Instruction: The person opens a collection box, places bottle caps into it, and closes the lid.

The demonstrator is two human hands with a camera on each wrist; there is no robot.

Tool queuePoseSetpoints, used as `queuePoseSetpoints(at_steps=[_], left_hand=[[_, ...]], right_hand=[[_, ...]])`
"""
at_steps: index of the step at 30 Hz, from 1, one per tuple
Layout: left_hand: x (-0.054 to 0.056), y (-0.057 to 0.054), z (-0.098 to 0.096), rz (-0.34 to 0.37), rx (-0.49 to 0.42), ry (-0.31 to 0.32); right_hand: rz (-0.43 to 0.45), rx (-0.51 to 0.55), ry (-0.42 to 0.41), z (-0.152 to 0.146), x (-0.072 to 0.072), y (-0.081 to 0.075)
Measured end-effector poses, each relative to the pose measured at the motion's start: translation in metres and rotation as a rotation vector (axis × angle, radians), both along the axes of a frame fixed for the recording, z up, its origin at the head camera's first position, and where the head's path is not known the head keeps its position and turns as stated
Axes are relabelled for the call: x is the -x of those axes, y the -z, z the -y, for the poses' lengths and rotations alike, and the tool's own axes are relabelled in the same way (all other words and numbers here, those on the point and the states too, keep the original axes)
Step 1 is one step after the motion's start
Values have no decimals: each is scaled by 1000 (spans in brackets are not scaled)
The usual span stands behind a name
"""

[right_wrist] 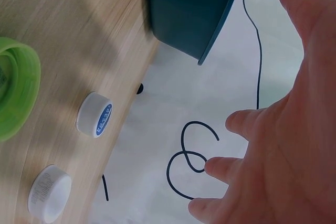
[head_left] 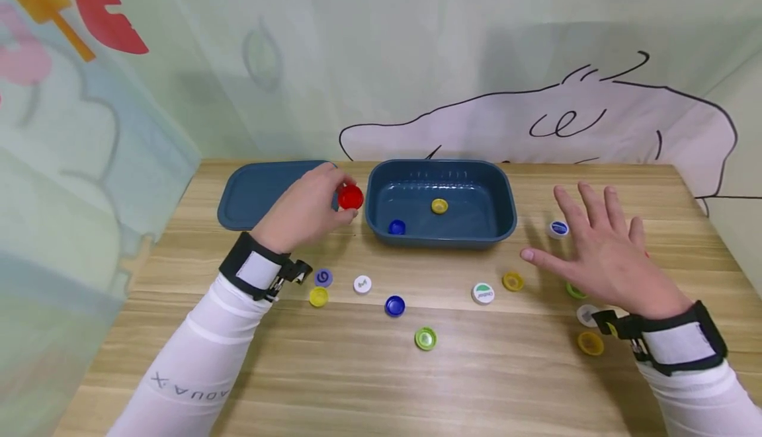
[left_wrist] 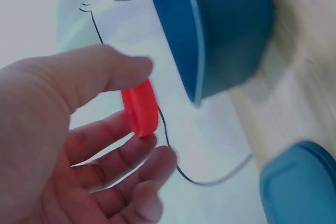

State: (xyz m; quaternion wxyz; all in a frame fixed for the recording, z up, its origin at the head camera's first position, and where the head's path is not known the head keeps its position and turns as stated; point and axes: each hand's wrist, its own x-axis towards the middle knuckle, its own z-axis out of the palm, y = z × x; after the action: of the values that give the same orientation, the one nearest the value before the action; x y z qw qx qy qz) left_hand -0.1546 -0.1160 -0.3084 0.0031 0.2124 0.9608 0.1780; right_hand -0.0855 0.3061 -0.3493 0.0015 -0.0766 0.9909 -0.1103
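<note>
My left hand (head_left: 306, 209) pinches a red bottle cap (head_left: 350, 197) between thumb and fingers, just left of the blue bin (head_left: 440, 242). In the left wrist view the red cap (left_wrist: 140, 108) shows edge-on under the thumb, close to the bin's wall (left_wrist: 231, 40). Inside the bin lie a yellow cap (head_left: 439, 206) and a dark blue cap (head_left: 397, 227). Over the table's right side, my right hand (head_left: 619, 258) is spread with straight fingers and holds nothing. Near its fingertips sits a white cap with a blue label (head_left: 558, 229).
A flat blue lid (head_left: 262, 189) lies left of the bin, partly behind my left hand. Several loose caps lie in front, among them a blue cap (head_left: 395, 305), a green cap (head_left: 425, 338) and a white cap (head_left: 483, 293). A printed cloth (head_left: 417, 47) hangs behind the table.
</note>
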Motion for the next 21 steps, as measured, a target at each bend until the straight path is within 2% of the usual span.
queuePoseSetpoints(at_steps=[4, 9, 15, 21], left_hand=[[8, -4, -20, -35, -34, 18], [20, -1, -45, -72, -32, 8], [34, 8, -69, -96, 53, 19], [42, 19, -83, -123, 160, 23]], right_hand=[[0, 1, 2, 0, 0, 1], [-3, 1, 3, 0, -1, 1], [-5, 3, 5, 0, -2, 1], [-12, 3, 8, 0, -4, 0]])
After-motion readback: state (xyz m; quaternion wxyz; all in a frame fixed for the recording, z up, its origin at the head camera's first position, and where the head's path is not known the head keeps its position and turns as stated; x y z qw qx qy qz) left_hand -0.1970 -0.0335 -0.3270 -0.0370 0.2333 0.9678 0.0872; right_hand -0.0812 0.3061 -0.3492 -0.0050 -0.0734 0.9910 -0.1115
